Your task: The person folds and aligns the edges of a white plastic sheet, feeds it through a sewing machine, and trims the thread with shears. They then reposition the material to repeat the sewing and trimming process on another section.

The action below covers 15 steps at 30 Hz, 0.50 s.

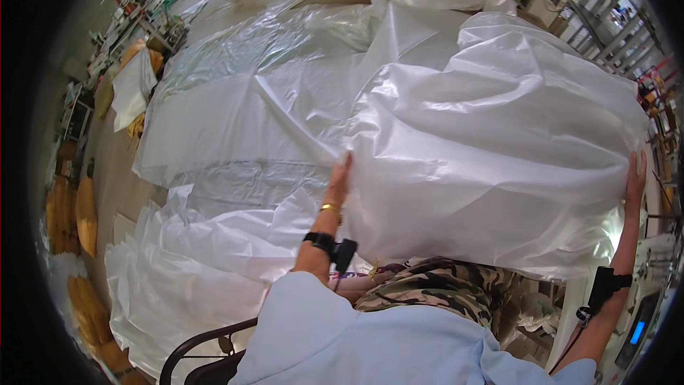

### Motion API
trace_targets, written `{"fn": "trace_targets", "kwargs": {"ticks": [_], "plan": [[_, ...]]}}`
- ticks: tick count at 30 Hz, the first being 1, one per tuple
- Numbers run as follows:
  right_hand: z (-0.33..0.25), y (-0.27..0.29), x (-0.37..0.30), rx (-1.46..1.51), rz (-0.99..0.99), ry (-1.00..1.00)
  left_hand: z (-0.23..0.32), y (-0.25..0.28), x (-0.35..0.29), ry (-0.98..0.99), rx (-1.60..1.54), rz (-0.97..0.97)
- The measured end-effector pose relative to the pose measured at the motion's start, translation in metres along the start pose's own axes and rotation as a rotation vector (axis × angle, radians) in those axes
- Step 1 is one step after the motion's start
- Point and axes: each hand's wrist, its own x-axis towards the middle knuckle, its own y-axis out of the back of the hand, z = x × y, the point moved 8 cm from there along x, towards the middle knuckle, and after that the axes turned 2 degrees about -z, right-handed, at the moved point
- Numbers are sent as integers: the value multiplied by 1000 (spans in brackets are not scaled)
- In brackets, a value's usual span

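The wide, white, shiny plastic sheet (491, 125) lies between the left hand (340, 177), at its left edge, and the right hand (635, 181), at its right edge. They are well apart; whether they grip, I cannot tell.

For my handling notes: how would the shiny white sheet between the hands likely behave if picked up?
The shiny white sheet looks floppy, given its soft folds between the left hand and right hand. Its glossy highlights suggest it may be slippery.

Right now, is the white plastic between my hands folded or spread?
Spread, but wrinkled: the white plastic spans left hand to right hand.
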Motion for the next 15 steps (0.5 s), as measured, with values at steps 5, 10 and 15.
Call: {"fn": "trace_targets", "kwargs": {"ticks": [5, 10, 15], "plan": [[-2, -66, -27, 11, -321, 185, -60, -116, -22, 255, -79, -199], [-60, -85, -147, -383, -356, 377, -64, -195, -46, 276, 157, -404], [-137, -72, -275, -378, -433, 302, -38, -240, -76, 176, 518, -616]]}}
